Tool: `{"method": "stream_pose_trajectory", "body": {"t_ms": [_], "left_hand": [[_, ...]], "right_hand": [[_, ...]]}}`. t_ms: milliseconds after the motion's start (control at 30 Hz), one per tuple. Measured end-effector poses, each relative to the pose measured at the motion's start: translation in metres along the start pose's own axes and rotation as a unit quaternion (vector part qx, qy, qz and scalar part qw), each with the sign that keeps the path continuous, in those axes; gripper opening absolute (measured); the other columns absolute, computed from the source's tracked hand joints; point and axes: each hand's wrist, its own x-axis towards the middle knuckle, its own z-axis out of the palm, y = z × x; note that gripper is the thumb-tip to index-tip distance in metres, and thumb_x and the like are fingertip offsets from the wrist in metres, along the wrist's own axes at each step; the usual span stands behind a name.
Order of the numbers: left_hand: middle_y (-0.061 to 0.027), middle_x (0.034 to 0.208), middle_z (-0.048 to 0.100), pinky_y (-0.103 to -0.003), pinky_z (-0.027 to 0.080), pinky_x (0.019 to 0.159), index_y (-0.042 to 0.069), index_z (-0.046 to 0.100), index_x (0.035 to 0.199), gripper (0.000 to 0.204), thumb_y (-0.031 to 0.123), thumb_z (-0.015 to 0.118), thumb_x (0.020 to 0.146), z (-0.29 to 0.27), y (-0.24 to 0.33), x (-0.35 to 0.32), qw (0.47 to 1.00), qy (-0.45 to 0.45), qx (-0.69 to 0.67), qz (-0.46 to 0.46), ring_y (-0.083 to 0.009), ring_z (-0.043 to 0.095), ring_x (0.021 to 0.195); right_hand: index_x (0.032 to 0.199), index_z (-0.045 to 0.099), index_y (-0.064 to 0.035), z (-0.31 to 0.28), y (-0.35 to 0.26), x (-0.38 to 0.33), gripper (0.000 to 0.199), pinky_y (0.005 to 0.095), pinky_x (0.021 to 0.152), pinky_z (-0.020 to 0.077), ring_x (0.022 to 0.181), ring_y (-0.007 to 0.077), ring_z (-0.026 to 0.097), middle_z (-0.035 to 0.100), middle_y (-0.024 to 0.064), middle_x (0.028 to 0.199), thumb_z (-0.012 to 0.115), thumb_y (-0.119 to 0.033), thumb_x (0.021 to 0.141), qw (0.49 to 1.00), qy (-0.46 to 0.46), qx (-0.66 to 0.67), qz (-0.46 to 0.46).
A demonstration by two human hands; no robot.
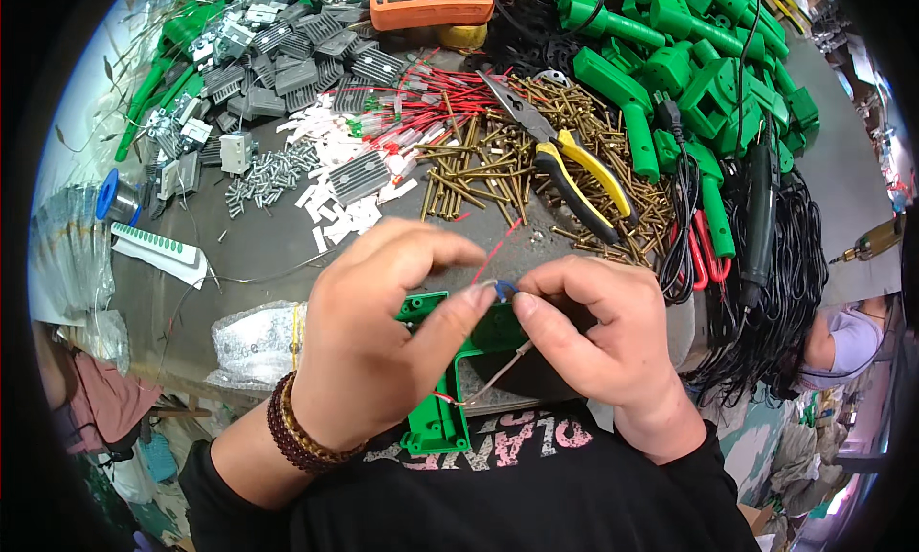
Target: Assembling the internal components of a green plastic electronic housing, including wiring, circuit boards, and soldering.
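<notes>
A green plastic housing half (436, 429) lies open below my hands at the table's near edge. My left hand (369, 327) is bent over it, its thumb tip at the lower end of a thin red wire (498, 247). The index finger stands apart from that thumb; the other fingertips are hidden. Between thumb and index finger, my right hand (603, 327) pinches a short bent blue wire (506, 289), whose other end reaches my left thumb. Below, a pale cable (498, 372) runs from the right hand into the housing, near a red lead (443, 397).
Yellow-black pliers (581, 174) lie on brass screws (469, 174). Around them are grey heat sinks (297, 59), red-wired parts (421, 97), green housings (704, 88), an orange meter (421, 4) and black cables (785, 265). Bubble wrap (257, 343) and a solder spool (119, 200) sit left.
</notes>
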Motion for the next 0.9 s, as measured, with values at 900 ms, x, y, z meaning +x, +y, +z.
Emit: {"method": "stream_pose_trajectory", "body": {"t_ms": [900], "left_hand": [[-0.0046, 0.085, 0.073, -0.034, 0.044, 0.069, 0.007, 0.073, 0.097, 0.017, 0.005, 0.075, 0.081, 0.0, -0.005, -0.006, 0.987, -0.005, 0.075, 0.141, -0.0224, 0.064, 0.071]], "right_hand": [[0.091, 0.067, -0.0004, 0.008, 0.007, 0.003, 0.012, 0.0367, 0.059, 0.0485, 0.065, 0.032, 0.063, 0.066, 0.0132, 0.075, 0.072, -0.008, 0.083, 0.995, -0.045, 0.072, -0.045]]}}
